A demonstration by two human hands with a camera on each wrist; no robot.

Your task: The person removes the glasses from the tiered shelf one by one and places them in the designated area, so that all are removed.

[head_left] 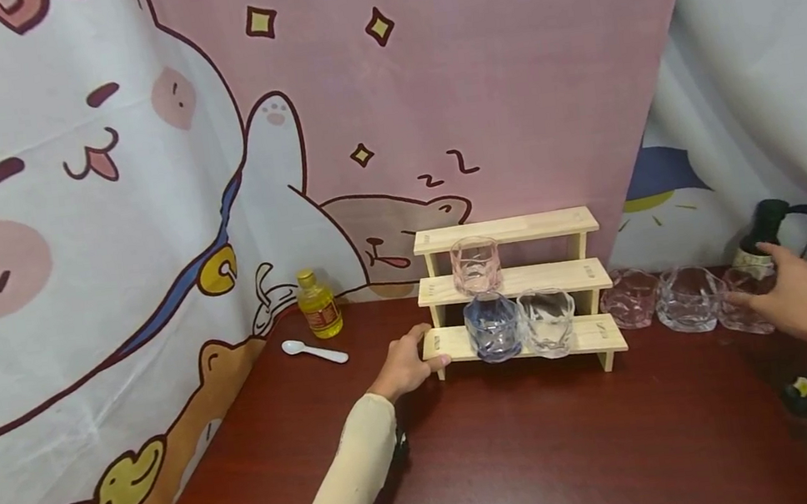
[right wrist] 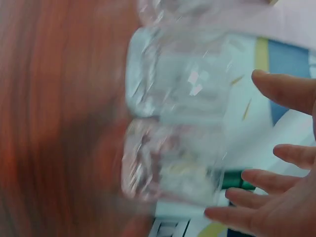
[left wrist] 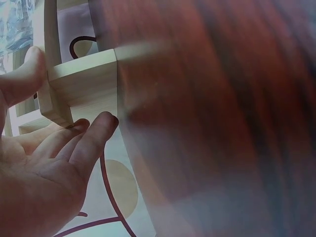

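Note:
My left hand [head_left: 404, 367] holds the left end of the lowest step of a three-tier wooden display stand [head_left: 507, 229]. In the left wrist view its thumb lies against the board [left wrist: 84, 67], the fingers on the other side. A blue glass [head_left: 493, 330] and a clear glass [head_left: 548, 323] stand on the bottom step, a pink glass [head_left: 476, 267] on the middle one. My right hand [head_left: 806, 299] is beside the rightmost pinkish glass [head_left: 742, 318]; in the right wrist view its fingers are spread, with that glass [right wrist: 143, 163] in front of them.
Another clear glass [head_left: 688, 303] and a pink glass [head_left: 630, 301] stand in the row right of the stand. Behind the right hand is a dark green bottle [head_left: 768, 220]. A yellow oil bottle [head_left: 319, 306] and a white spoon [head_left: 316, 352] are at the left. A printed cloth backs the table.

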